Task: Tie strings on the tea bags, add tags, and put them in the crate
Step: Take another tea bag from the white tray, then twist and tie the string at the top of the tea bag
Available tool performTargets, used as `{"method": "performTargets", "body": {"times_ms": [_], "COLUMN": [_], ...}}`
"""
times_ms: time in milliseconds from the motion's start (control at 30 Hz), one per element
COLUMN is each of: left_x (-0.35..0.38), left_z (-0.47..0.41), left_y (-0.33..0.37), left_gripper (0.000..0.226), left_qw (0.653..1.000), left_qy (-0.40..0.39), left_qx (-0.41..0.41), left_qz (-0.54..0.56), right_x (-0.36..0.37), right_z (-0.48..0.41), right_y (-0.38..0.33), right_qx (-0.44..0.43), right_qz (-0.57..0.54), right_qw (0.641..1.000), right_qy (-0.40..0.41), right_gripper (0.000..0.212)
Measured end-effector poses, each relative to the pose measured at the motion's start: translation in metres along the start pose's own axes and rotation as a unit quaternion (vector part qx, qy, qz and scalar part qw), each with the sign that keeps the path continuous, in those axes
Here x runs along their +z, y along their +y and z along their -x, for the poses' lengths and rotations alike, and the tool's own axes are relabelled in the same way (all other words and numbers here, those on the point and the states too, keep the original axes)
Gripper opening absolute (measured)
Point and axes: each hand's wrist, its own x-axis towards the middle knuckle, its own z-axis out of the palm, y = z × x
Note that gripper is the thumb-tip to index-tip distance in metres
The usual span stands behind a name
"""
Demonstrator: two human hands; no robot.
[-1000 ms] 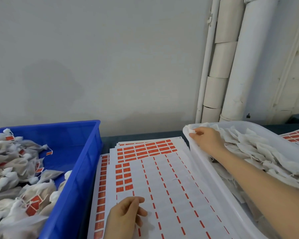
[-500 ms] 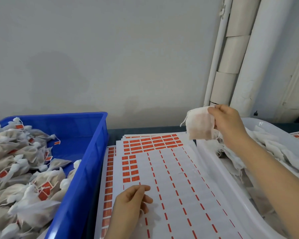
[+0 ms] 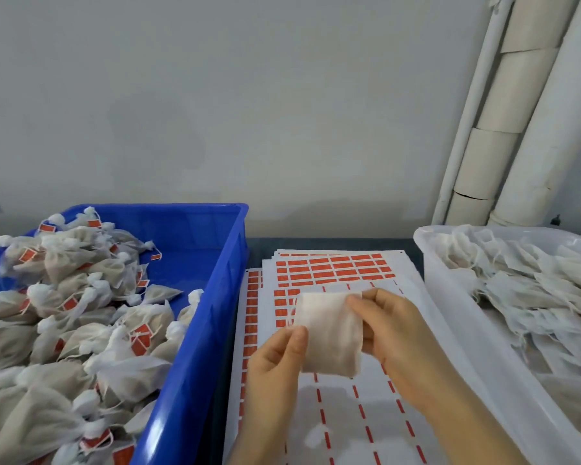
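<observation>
Wall: plain grey wall (image 3: 249,95), white pipes (image 3: 534,112) at far right
Left: blue crate (image 3: 215,297) heaped with tied tea bags (image 3: 81,297) bearing orange tags
Middle: sheets of orange tags (image 3: 332,266) lying flat between crate and tub
Right: white tub (image 3: 450,313) of loose untied bags (image 3: 534,290)
Held: one flat white tea bag (image 3: 329,337), raised above the sheets
Grip, left: left hand (image 3: 275,360) pinches the bag's left edge
Grip, right: right hand (image 3: 393,333) clasps its right side, fingers curled behind

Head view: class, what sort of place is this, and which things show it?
Probably a small hand-packing bench for tea bags: a blue crate heaped with tied, tagged bags, sheets of orange tags, and a white tub of untied bags.
</observation>
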Motion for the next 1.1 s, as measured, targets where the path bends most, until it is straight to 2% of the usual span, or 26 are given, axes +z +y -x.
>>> {"method": "performTargets", "body": {"times_ms": [100, 167, 200, 233, 333, 400, 467, 533, 600, 700, 800, 933, 1100], "left_x": [-0.001, 0.0, 0.002, 0.004, 0.011, 0.014, 0.015, 0.014, 0.01, 0.004, 0.003, 0.004, 0.002], "left_z": [-0.005, -0.008, -0.008, -0.006, 0.002, 0.006, 0.008, 0.007, 0.004, 0.001, 0.0, 0.001, 0.005], "left_y": [-0.004, -0.005, -0.004, -0.005, -0.013, -0.02, -0.022, -0.024, -0.023, -0.017, -0.008, -0.003, 0.0], "left_gripper": [0.03, 0.04, 0.041, 0.042, 0.062, 0.066, 0.068, 0.059, 0.037, 0.012, 0.006, 0.006, 0.008], "left_qw": [0.995, 0.971, 0.962, 0.961, 0.972, 0.969, 0.966, 0.969, 0.979, 0.993, 0.994, 0.995, 0.999], "left_qy": [0.087, 0.204, 0.219, 0.19, -0.003, -0.058, -0.037, 0.012, 0.051, 0.073, 0.077, 0.045, 0.013], "left_qx": [0.016, 0.032, 0.048, 0.061, 0.047, 0.055, 0.078, 0.099, 0.074, -0.001, -0.054, -0.063, -0.046], "left_qz": [-0.036, -0.118, -0.157, -0.19, -0.23, -0.235, -0.242, -0.226, -0.181, -0.096, -0.063, -0.062, -0.024], "right_x": [0.012, 0.016, 0.018, 0.019, 0.029, 0.03, 0.026, 0.022, 0.019, 0.011, -0.001, -0.004, -0.005], "right_z": [0.0, -0.002, -0.002, -0.002, 0.004, 0.011, 0.016, 0.016, 0.011, 0.004, 0.0, -0.002, -0.001], "right_y": [0.009, 0.013, 0.015, 0.016, 0.02, 0.024, 0.026, 0.025, 0.028, 0.034, 0.039, 0.039, 0.043], "right_qx": [-0.001, 0.001, 0.01, 0.023, 0.072, 0.075, 0.052, 0.028, 0.037, -0.004, -0.048, -0.074, -0.075], "right_qz": [-0.009, -0.001, 0.0, -0.005, -0.116, -0.202, -0.252, -0.224, -0.168, -0.058, -0.023, 0.002, 0.053], "right_qw": [1.0, 0.999, 0.998, 0.997, 0.99, 0.976, 0.964, 0.965, 0.979, 0.996, 0.998, 0.991, 0.986], "right_qy": [0.02, 0.051, 0.062, 0.067, 0.047, 0.015, -0.071, -0.132, -0.108, -0.072, -0.041, -0.114, -0.139], "right_gripper": [0.01, 0.012, 0.014, 0.015, 0.01, 0.008, 0.016, 0.023, 0.023, 0.026, 0.013, 0.031, 0.009]}}
